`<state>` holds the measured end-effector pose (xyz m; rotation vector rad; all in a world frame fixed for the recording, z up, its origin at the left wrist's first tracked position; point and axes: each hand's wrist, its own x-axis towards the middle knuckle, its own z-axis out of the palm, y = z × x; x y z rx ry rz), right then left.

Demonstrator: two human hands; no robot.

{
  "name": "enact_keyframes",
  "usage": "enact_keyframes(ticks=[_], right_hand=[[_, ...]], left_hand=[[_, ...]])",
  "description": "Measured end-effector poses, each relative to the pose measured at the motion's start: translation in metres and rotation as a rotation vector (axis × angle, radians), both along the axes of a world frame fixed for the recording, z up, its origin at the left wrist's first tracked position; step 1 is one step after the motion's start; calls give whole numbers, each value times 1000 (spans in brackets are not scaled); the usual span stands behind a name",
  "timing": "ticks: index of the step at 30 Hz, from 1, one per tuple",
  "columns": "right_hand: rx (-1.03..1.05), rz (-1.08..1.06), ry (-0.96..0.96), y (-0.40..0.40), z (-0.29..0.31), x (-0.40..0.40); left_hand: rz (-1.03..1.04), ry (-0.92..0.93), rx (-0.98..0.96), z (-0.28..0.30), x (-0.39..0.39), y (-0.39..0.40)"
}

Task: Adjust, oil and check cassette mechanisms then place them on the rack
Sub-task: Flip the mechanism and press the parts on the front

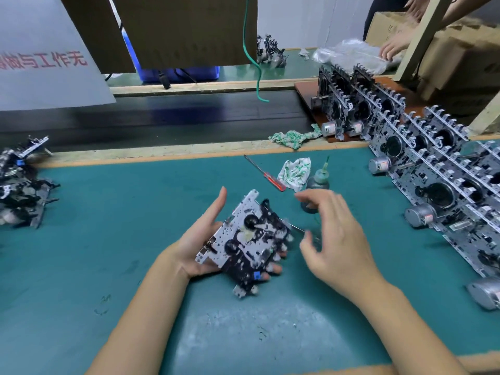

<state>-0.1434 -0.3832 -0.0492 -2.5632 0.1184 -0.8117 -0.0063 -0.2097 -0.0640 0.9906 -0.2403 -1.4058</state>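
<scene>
- Green work mat (108,239); its near edge is cut off
- Rows of finished mechanisms (433,169) at right, too overlapped to count
- One cassette mechanism (247,239) above mid-mat, grasped in the left hand (200,247)
- Right hand (335,239) blurred, fingers loosely curled; whether it pinches the thin tool (297,229) is unclear

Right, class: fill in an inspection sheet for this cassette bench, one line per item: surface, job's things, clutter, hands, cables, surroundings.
Surface: green mat, smudged and scuffed near the front.
Job's things: cassette mechanism in hand; finished row of mechanisms at right; unsorted pile at left; oil bottle; red-handled screwdriver.
Clutter: two patterned rags.
Hands: left hand cradles the mechanism from below; right hand beside it, blurred, fingers curled, grip unclear.
Cables: green wire hanging over the conveyor belt.
Surroundings: cardboard boxes, another person's hands, printed sign.
</scene>
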Motion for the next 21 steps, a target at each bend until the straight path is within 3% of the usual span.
enact_keyframes(ticks=[3, 7, 14, 16, 18, 20, 21], right_hand=[[-231, 104, 198, 0, 1, -14], [-373, 138, 225, -4, -1, -25], [-188, 109, 165, -7, -17, -35], [-120, 100, 157, -6, -23, -39], [-118, 82, 156, -5, -26, -40], [-155, 92, 168, -4, -28, -40], [-177, 106, 178, -4, -29, -39]], left_hand=[[-53, -47, 91, 4, -1, 4], [-93, -30, 124, 10, -1, 2], [44, -258, 293, 16, 0, 10], [229, -528, 461, 17, -11, 22], [390, -1004, 713, 19, -31, 33], [291, -1417, 881, 18, -58, 46], [186, -1535, 940, 17, -70, 51]])
